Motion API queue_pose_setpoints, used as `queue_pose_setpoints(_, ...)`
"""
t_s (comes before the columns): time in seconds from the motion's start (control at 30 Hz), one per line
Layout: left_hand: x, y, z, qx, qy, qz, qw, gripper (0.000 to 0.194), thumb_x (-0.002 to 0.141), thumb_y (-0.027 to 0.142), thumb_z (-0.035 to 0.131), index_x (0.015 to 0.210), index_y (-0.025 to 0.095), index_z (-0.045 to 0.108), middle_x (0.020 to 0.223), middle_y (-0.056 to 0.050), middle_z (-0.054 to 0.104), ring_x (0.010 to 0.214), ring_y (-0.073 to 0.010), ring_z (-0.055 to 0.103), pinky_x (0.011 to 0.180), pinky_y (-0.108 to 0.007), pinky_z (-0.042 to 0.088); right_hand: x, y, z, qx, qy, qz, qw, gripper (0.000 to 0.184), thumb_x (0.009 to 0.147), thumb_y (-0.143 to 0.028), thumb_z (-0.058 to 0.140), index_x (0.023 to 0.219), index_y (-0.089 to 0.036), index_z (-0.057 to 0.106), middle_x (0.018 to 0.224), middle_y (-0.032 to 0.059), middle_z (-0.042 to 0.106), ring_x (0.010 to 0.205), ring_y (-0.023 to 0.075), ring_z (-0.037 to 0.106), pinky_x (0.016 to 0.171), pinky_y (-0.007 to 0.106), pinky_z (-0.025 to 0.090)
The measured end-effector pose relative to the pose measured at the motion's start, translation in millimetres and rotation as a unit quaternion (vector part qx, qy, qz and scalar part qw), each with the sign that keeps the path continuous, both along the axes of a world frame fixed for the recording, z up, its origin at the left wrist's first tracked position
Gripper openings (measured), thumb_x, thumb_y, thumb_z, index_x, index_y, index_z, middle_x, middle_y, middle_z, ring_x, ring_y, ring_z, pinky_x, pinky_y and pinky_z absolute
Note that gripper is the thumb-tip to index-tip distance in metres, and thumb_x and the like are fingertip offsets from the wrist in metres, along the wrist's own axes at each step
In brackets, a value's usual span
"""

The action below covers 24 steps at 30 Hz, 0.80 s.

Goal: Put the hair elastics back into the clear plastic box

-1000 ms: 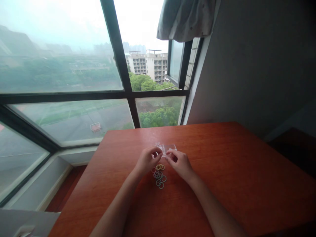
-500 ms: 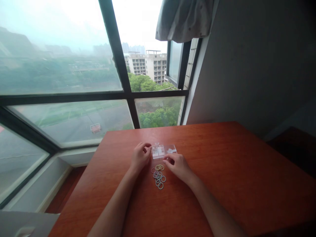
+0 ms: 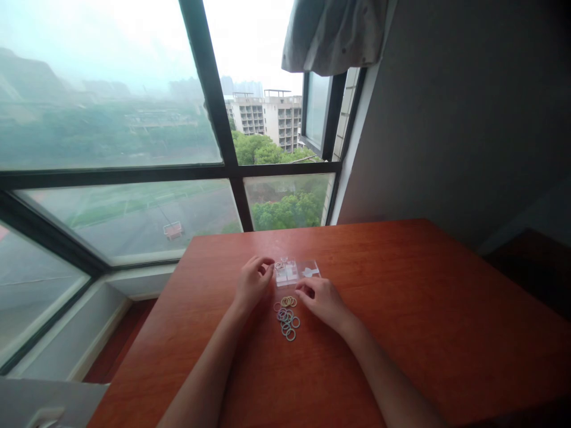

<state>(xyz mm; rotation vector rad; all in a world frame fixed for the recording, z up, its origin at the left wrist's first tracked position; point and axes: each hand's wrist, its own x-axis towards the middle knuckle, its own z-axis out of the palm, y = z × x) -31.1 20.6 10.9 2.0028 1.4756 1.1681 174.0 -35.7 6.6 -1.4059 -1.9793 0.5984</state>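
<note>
A clear plastic box (image 3: 286, 273) with compartments stands near the far side of the table, its transparent lid (image 3: 308, 269) laid back to the right. Small pale pieces sit in the back left compartment, too small to make out. My left hand (image 3: 255, 282) rests by the box's left side, fingers loosely curved and thumb apart; whether it touches the box I cannot tell. My right hand (image 3: 320, 298) lies just in front of the lid, loosely curled, with nothing visible in it. Between my forearms lie several small hair ties: a yellow cluster (image 3: 288, 301) and a purple-and-blue-green cluster (image 3: 286, 319).
The reddish-brown wooden table (image 3: 401, 309) extends to both sides. Behind it is a dark-framed window (image 3: 285, 172), with an open pane (image 3: 316, 113) and a grey curtain (image 3: 334, 35) above. A plain wall (image 3: 437, 131) rises on the right.
</note>
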Motion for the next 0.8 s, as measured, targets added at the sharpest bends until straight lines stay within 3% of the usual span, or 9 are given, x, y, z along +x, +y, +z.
queue_pose_setpoints(0.2,0.1,-0.9,0.0,0.001,0.004,-0.012,1.0,0.013,0.084,0.027,0.056,0.085,0.019,0.066,0.083,-0.003,0.064,0.064,-0.012,0.059,0.057,-0.022,0.046,-1.8,-5.6,3.0,-0.026,-0.063,0.003,0.998,0.014,0.082,-0.028,0.066,0.096,-0.025,0.068,0.08,-0.0001,0.07,0.074,0.0164,0.062,0.067,0.024,0.041)
queue_pose_setpoints(0.4,1.4,-1.4,0.6,-0.001,-0.004,-0.015,1.0,0.012,0.083,0.024,0.057,0.085,0.018,0.066,0.083,-0.003,0.065,0.064,-0.0119,0.059,0.057,-0.022,0.046,2.3,-6.1,5.3,-0.039,-0.089,0.033,0.995,0.006,0.08,-0.026,0.068,0.085,-0.024,0.068,0.075,-0.0021,0.067,0.069,0.0137,0.058,0.062,0.023,0.035)
queue_pose_setpoints(0.8,0.8,-1.1,-1.6,-0.001,0.008,-0.022,1.0,0.012,0.084,0.024,0.055,0.086,0.018,0.066,0.082,-0.002,0.063,0.065,-0.0113,0.058,0.059,-0.022,0.045,6.0,-3.7,4.7,-0.058,-0.093,0.05,0.993,0.005,0.08,-0.026,0.067,0.084,-0.023,0.068,0.075,-0.0023,0.065,0.069,0.0121,0.056,0.062,0.022,0.033)
